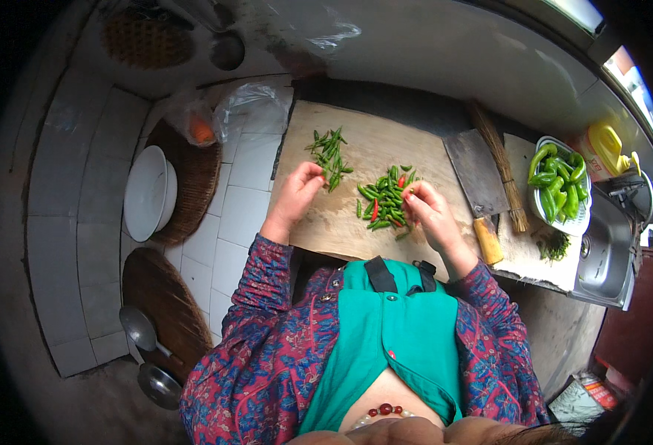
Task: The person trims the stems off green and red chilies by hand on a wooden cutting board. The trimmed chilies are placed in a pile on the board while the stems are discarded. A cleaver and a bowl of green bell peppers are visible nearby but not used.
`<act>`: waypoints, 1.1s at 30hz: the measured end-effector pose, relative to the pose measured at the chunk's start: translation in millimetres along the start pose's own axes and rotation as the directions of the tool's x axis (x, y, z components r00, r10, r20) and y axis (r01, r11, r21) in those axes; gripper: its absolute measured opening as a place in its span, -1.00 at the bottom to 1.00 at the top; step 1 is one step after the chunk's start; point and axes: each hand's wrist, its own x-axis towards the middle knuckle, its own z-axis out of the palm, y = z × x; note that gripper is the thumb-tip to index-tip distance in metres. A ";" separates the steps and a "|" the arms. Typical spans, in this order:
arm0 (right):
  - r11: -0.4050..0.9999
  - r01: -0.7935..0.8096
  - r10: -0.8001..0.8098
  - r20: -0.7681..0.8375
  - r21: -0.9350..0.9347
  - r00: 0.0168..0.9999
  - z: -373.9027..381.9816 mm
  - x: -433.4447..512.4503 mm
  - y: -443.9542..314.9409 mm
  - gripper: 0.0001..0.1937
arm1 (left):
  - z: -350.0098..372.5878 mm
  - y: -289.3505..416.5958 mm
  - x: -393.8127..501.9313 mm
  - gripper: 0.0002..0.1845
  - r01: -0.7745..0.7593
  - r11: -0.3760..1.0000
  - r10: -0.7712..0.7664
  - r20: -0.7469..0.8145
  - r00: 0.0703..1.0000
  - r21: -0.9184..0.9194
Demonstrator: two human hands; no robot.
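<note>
A wide wooden cutting board lies before me with two heaps of small chillies. The left heap is thin and green. Shorter green chillies with several red ones make up the right heap. My left hand is at the lower edge of the left heap, thumb and fingers close together; whether anything is between them is hard to see. My right hand hovers over the right side of the right heap, a small greenish chilli pinched between thumb and forefinger. Its fingers hide part of that heap.
Right of the board are a cleaver, a straw brush, a white basket of large green peppers and a metal sink. Leftward stand a white bowl, a plastic bag, a round wooden lid and a ladle.
</note>
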 end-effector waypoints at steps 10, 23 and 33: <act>0.660 0.214 -0.221 0.087 -0.720 0.972 17.2 1.5 -6.3 -0.88 | 75.5 7.1 -9.1 -0.87 0.009 0.997 0.021 0.358 0.933 -0.082; 0.387 0.323 -0.278 0.225 -0.864 0.934 6.8 -6.9 8.1 -0.88 | 89.5 19.9 -18.7 -0.82 0.066 0.998 -0.053 0.413 0.909 -0.017; 0.562 0.263 -0.241 0.149 -0.784 0.959 4.9 -14.4 2.7 -0.81 | 90.5 28.6 -23.0 -0.83 -0.092 0.986 0.042 0.328 0.944 0.139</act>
